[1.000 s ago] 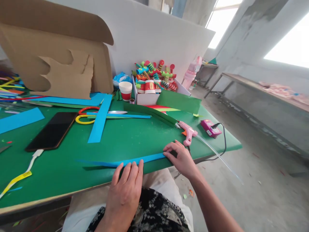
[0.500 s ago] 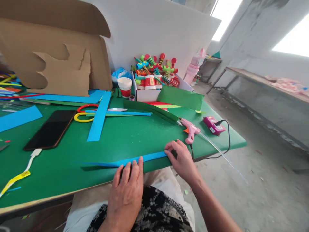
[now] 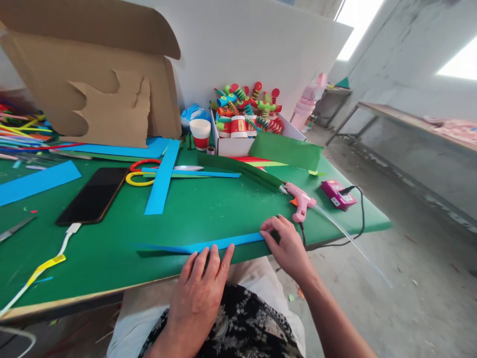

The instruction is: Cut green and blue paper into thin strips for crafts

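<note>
A narrow blue paper strip (image 3: 216,243) lies along the front edge of the green table, its left end rising slightly off the surface. My left hand (image 3: 203,283) rests with its fingers stretched out and a little apart, the fingertips pressing on the strip's near edge around the middle. At the strip's right end, my right hand (image 3: 285,243) pinches it between thumb and fingers; the very tip is hidden. Just beyond my right hand lies a pink hot glue gun (image 3: 300,200), a clear glue stick (image 3: 346,241) poking out of its back.
Scissors (image 3: 139,179) lie partly under a wider blue strip (image 3: 163,179). At left are a phone (image 3: 93,196) on a white cable and a knife blade (image 3: 17,229). Behind stand paper cups (image 3: 200,134) and a box (image 3: 234,147) of colourful paper toys. A purple socket block (image 3: 338,194) sits right.
The view has turned slightly left, so everything sits further right. My left hand's index finger is spread a little further from the others. My right hand keeps its pinch on the strip.
</note>
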The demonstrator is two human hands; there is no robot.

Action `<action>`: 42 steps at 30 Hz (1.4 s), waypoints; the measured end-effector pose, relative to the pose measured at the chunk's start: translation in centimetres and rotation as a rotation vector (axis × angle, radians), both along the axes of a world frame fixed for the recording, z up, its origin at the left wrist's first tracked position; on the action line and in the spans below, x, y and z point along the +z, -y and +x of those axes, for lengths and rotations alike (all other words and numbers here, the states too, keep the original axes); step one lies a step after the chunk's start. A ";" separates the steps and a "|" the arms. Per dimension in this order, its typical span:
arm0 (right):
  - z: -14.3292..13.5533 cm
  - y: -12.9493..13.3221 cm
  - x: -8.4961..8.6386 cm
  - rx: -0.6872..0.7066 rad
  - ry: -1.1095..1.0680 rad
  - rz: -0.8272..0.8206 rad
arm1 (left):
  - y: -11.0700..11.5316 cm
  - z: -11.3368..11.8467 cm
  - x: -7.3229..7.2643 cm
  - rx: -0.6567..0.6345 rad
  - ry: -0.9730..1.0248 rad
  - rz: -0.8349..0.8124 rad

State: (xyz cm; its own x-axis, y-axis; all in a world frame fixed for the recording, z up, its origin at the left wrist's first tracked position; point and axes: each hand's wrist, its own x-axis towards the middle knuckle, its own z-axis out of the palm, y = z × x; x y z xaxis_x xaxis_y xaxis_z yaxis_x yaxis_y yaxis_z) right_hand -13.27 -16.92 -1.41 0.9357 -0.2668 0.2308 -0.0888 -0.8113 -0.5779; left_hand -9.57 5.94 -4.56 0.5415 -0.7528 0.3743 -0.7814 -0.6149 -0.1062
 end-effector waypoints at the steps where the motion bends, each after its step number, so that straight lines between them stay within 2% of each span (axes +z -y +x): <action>1: 0.0 0.1 0.1 0.003 -0.007 -0.001 | 0.0 0.0 -0.1 0.003 -0.002 -0.003; 6: 0.5 0.1 0.8 0.049 -0.081 -0.001 | 0.4 -0.2 0.0 0.029 0.004 0.004; 11: 1.9 -1.5 1.6 0.177 -0.119 -0.123 | 0.5 -0.1 0.0 0.021 0.034 0.010; 14: 2.7 -2.2 1.7 0.206 -0.147 -0.142 | 0.5 0.0 -0.1 0.007 0.077 -0.005; 21: 3.3 -2.5 1.6 0.161 -0.163 -0.105 | 0.7 -0.1 0.2 0.006 0.109 -0.037; 27: 2.8 -2.8 1.2 0.146 -0.133 -0.165 | 0.5 0.2 -0.1 -0.002 0.110 -0.021; 33: 2.6 -2.6 0.3 0.148 -0.075 -0.216 | 0.6 0.6 0.8 -0.005 0.051 -0.047; 38: 2.1 -1.0 -0.5 0.069 -0.004 -0.243 | 0.8 0.7 0.8 -0.008 0.030 -0.049; 42: 1.3 1.1 -1.1 -0.070 0.103 -0.215 | 0.8 0.6 0.2 -0.007 0.004 -0.085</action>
State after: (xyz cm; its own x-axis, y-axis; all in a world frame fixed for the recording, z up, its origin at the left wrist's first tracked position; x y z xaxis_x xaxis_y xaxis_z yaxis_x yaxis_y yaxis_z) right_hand -11.95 -18.05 -2.48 0.8853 -0.2647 0.3822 -0.0989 -0.9105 -0.4015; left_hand -9.00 5.16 -4.40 0.5346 -0.7219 0.4394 -0.7856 -0.6161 -0.0565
